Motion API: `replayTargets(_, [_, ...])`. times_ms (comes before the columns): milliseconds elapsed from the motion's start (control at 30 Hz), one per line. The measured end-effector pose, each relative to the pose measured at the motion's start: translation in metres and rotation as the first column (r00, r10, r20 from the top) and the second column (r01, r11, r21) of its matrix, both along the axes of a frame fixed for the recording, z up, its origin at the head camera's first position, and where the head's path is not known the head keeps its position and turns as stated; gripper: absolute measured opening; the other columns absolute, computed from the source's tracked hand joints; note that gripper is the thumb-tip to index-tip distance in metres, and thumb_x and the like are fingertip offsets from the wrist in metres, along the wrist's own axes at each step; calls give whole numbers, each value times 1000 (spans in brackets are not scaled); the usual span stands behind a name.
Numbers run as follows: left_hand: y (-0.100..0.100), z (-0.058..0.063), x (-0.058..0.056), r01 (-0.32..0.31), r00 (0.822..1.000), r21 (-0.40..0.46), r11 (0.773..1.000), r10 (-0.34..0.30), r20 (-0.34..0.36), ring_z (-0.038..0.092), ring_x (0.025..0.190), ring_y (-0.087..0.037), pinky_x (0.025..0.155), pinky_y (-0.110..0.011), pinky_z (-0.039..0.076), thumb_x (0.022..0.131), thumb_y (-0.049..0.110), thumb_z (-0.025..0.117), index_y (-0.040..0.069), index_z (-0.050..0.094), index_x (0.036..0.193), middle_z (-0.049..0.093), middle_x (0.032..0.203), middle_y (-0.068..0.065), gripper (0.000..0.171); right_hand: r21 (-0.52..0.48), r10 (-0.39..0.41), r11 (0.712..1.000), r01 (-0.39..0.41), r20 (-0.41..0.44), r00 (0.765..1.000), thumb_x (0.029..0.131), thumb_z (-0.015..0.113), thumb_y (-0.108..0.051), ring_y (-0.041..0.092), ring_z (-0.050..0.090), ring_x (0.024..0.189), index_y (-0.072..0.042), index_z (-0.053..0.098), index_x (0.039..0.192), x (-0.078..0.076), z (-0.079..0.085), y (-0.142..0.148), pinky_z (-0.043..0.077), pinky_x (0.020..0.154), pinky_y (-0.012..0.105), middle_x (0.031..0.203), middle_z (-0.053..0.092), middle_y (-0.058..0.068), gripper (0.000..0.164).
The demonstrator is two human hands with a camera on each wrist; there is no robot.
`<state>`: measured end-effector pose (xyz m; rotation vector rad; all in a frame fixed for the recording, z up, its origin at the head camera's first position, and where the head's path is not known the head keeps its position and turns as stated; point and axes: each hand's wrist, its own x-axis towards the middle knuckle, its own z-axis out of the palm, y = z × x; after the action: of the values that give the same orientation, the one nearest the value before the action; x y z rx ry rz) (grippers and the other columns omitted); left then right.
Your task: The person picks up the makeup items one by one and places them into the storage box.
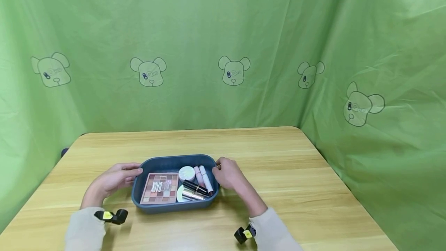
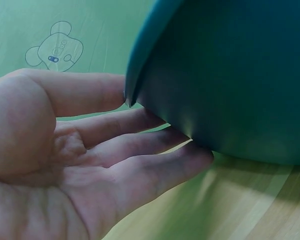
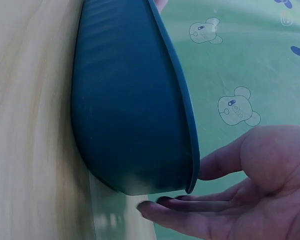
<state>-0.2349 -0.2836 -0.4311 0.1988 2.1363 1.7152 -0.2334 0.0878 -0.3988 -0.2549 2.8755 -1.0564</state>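
Both hands hold a dark blue oval-cornered storage tray by its two short ends. My left hand has its thumb at the left rim, with long, nearly straight fingers against the outer wall, as the left wrist view shows. At the right end, my right hand has its thumb at the rim and its fingers along the outside. Inside the tray lie a pink eyeshadow palette, a round white case, two pale tubes, a black tube and a shiny metallic tube over another round white item.
A light wooden table is under the tray. Green curtains with bear-head drawings hang behind it and along its sides. Black wrist cameras are strapped over the pale left sleeve and right sleeve.
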Motion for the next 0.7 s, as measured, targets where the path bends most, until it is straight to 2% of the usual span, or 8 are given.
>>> replayTargets(100, [0, 0, 0, 0, 1000, 0, 1000, 0, 1, 62, 124, -30, 103, -38, 56, 104, 20, 56, -20, 34, 145, 53, 141, -34, 61, 5, 29, 1000, -29, 29, 999, 95, 57, -10, 26, 66, 92, 8, 64, 115, -2, -1, 2, 60, 80, 40, 106, 71, 19, 28])
replayTargets(233, [0, -1, 0, 11, 1000, 9, 1000, -11, -6, 63, 122, -30, 102, -38, 57, 104, 19, 55, -21, 34, 145, 54, 140, -34, 60, -20, 44, 999, -43, 59, 997, 95, 56, -8, 24, 66, 87, 9, 63, 116, -2, -3, 3, 59, 73, 35, 106, 71, 20, 28])
replayTargets(533, [1, 0, 0, -10, 1000, 13, 1000, 10, -19, 66, 115, -21, 98, -36, 59, 104, 16, 55, -19, 37, 144, 59, 136, -31, 57, -33, 41, 999, -39, 53, 998, 94, 55, -6, 22, 64, 81, 10, 63, 115, -4, -4, 3, 56, 65, 30, 100, 71, 18, 28])
replayTargets(700, [3, 1, 0, -25, 999, 4, 1000, 25, -27, 66, 116, -22, 98, -37, 59, 103, 16, 56, -19, 39, 143, 59, 136, -31, 56, -38, 37, 999, -35, 56, 998, 94, 55, -5, 20, 62, 76, 11, 63, 115, -4, -4, 3, 53, 60, 29, 96, 69, 17, 28])
